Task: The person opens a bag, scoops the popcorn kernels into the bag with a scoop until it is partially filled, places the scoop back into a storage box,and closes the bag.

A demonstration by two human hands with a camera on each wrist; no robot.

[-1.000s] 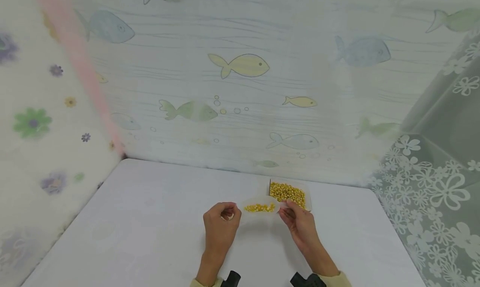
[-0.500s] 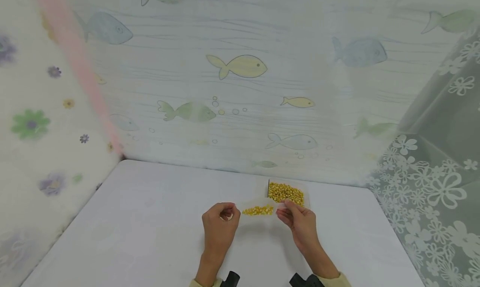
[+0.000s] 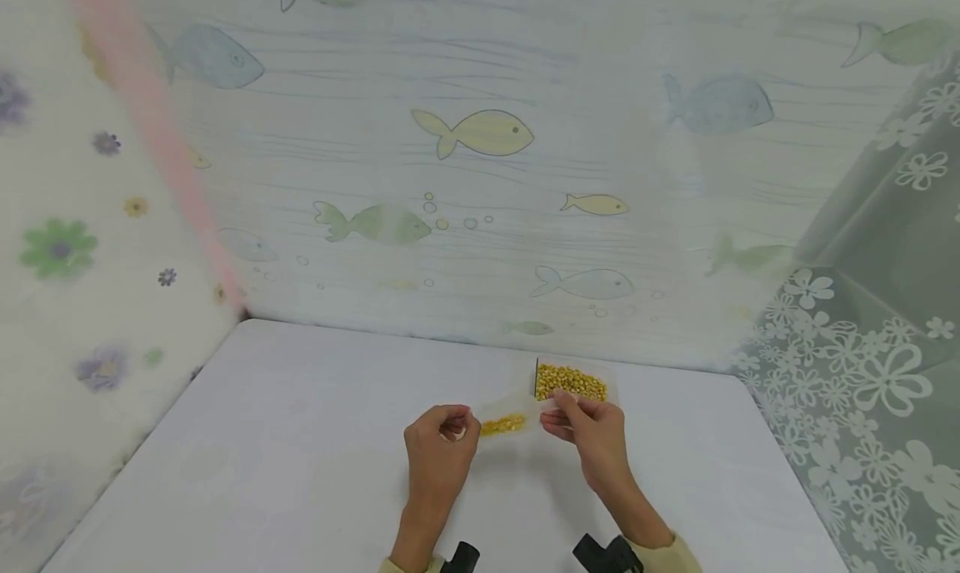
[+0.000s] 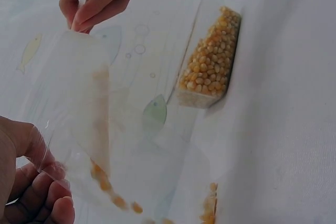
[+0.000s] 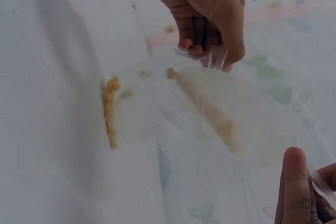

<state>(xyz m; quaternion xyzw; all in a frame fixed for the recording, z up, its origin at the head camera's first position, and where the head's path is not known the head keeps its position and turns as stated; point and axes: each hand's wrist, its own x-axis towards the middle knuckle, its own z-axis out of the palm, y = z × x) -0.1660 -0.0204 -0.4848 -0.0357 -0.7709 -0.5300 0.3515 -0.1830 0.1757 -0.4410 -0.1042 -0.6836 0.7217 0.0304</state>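
Note:
My left hand [image 3: 441,448] pinches the mouth of a clear plastic bag [image 5: 215,59], which hangs from it. A cluster of corn kernels [image 5: 110,114] lies at the bag's lower end. Between finger and thumb of my right hand [image 3: 592,440] is the end of a translucent whitish scoop [image 4: 84,56]. It slopes down toward the left hand, into the bag's mouth. More kernels show dimly through its wall. At the low tip, several kernels [image 4: 105,182] run out in a line inside the bag. Much of the scoop blends with the clear film.
Behind the right hand a clear box [image 4: 194,99] full of corn kernels [image 4: 210,59] stands on the white table [image 3: 300,440]. A fish-patterned curtain [image 3: 480,223] closes off the back edge. Flowered cloth [image 3: 67,306] hangs to the left and lacy grey fabric [image 3: 862,390] to the right.
My right hand has moved slightly left and tipped the scoop toward the left hand. The kernels have slid leftward and fewer show in the head view. The left hand has stayed in place.

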